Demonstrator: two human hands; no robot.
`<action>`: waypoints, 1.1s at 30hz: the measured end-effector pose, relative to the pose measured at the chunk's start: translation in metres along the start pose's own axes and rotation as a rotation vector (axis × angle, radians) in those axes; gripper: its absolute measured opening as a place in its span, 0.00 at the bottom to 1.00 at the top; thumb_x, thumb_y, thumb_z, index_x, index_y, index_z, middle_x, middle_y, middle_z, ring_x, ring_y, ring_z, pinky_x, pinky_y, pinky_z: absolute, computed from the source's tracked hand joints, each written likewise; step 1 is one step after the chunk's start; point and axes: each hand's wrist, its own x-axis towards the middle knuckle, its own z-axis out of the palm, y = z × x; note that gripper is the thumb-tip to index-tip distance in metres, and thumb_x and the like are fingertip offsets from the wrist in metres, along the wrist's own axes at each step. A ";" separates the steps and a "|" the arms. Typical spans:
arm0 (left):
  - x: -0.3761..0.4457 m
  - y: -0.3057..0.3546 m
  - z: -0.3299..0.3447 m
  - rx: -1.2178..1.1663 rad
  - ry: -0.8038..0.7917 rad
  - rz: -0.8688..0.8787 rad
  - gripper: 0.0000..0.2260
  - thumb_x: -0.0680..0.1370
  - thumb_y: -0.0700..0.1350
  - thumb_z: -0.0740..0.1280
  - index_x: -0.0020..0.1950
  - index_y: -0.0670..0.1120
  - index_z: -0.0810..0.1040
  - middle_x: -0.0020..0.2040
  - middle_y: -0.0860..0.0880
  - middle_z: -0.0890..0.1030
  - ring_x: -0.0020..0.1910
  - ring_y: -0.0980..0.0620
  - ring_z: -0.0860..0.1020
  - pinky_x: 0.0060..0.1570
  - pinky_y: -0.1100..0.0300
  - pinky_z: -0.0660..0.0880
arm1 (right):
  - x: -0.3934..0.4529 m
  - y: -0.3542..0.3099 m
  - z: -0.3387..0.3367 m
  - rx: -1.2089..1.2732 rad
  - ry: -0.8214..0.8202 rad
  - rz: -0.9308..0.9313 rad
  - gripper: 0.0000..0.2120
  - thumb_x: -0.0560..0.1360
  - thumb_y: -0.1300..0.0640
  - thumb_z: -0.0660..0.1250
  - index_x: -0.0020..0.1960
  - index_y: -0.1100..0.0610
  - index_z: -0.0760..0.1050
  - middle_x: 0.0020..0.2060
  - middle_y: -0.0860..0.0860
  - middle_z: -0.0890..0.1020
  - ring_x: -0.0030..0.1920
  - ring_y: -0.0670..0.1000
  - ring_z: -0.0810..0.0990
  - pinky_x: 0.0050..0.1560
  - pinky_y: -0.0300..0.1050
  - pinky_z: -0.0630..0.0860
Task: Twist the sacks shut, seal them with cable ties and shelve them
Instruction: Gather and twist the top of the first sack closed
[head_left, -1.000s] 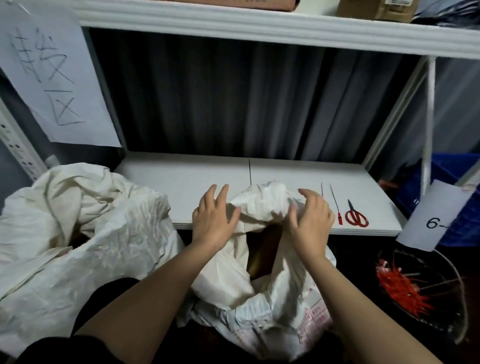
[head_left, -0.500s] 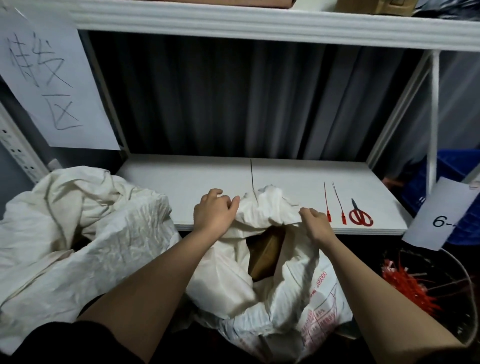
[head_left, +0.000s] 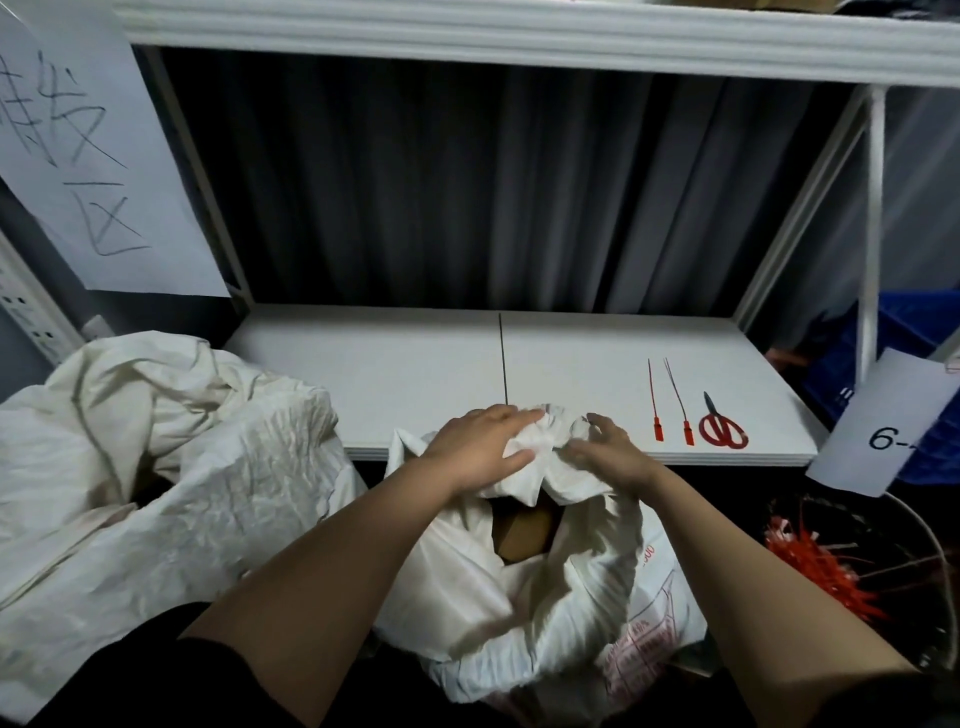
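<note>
While both hands gather the mouth of a white woven sack (head_left: 498, 587), the left hand (head_left: 478, 452) lies over the bunched cloth with fingers curled around it and thumb underneath, and the right hand (head_left: 608, 452) pinches the opposite folds between bent fingers. Their fingertips nearly meet above the bunch. Below the hands the mouth is not closed yet: a dark gap shows something brown, perhaps a cardboard box (head_left: 522, 530), inside.

This sack stands just in front of a white shelf board (head_left: 415, 374), its top against the board's front edge. Its fabric looks thin, soft and crinkly, likely a little slick, so it should gather and twist easily; the load probably makes it heavy low down. A sensible hold is high on the neck, just under the bunched mouth.

On the board to the right lie two red cable ties (head_left: 670, 410) side by side, with red-handled scissors (head_left: 722, 428) just beside them. A second, larger sack (head_left: 156, 467) slumps open at the left. At lower right, a bin (head_left: 924, 540) holds many more red ties.
</note>
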 end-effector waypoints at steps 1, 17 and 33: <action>-0.001 -0.002 0.002 -0.003 0.028 0.021 0.23 0.80 0.56 0.59 0.75 0.59 0.61 0.74 0.53 0.65 0.71 0.49 0.66 0.66 0.54 0.66 | 0.002 -0.002 -0.001 0.042 0.028 -0.019 0.22 0.76 0.53 0.64 0.67 0.60 0.69 0.64 0.58 0.70 0.64 0.60 0.71 0.54 0.45 0.71; -0.023 -0.018 0.006 0.243 0.191 0.387 0.17 0.71 0.55 0.59 0.53 0.52 0.82 0.52 0.53 0.83 0.48 0.50 0.82 0.40 0.61 0.77 | 0.030 -0.006 0.007 -0.098 0.026 0.101 0.35 0.79 0.35 0.50 0.58 0.64 0.77 0.56 0.59 0.78 0.60 0.60 0.75 0.65 0.50 0.66; -0.034 -0.009 0.007 0.224 0.133 0.348 0.20 0.70 0.63 0.56 0.46 0.49 0.76 0.56 0.52 0.76 0.46 0.48 0.79 0.40 0.58 0.71 | 0.022 0.009 0.016 -0.484 -0.079 0.177 0.51 0.68 0.48 0.75 0.77 0.63 0.46 0.74 0.60 0.61 0.73 0.58 0.61 0.68 0.46 0.62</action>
